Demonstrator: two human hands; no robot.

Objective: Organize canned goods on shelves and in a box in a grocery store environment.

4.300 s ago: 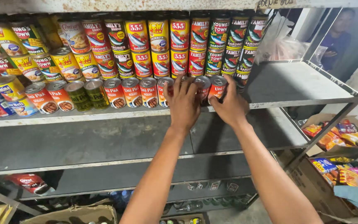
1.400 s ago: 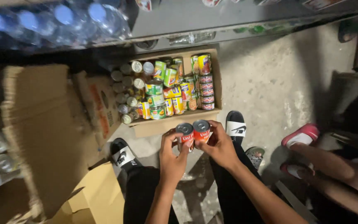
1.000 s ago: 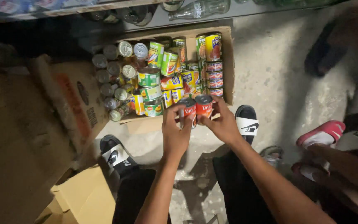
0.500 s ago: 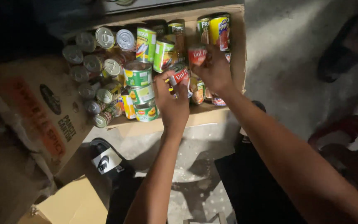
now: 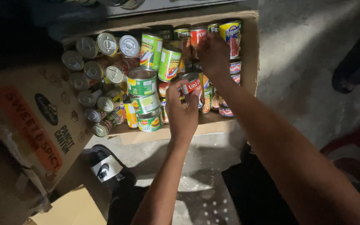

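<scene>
Seen from above: an open cardboard box point(image 5: 248, 50) on a concrete floor point(image 5: 296, 83), packed with tinned goods. Along the box's left side, a cluster of silver-topped cans point(image 5: 105, 62) lying with pull-tab lids up; at centre, green-labelled cans point(image 5: 151, 51), some upright, some tipped, with yellow and orange fruit pictured on the lower ones; at the far right corner, a yellow-and-red can point(image 5: 231, 35) standing upright. Left of the box, a brown carton flap point(image 5: 38, 121) printed with an orange stripe and a dark oval emblem; below it, a corner of plain tan cardboard point(image 5: 69, 208). Near the box's front edge, a black slide sandal with a white band point(image 5: 107, 168); at the far right, dark and red footwear of another person, partly cut off. Left hand point(image 5: 182, 108) curled closed round a small red-and-white can point(image 5: 192, 85), held just above the box's middle row, fingers wrapped over its side. Right hand point(image 5: 213, 54) reaching deeper into the box, fingers bent down over the tins beside a red-topped can point(image 5: 197, 35) near the back row; whether actually gripping one, cannot tell. Both forearms extended from the bottom of the view over the box's front wall.
</scene>
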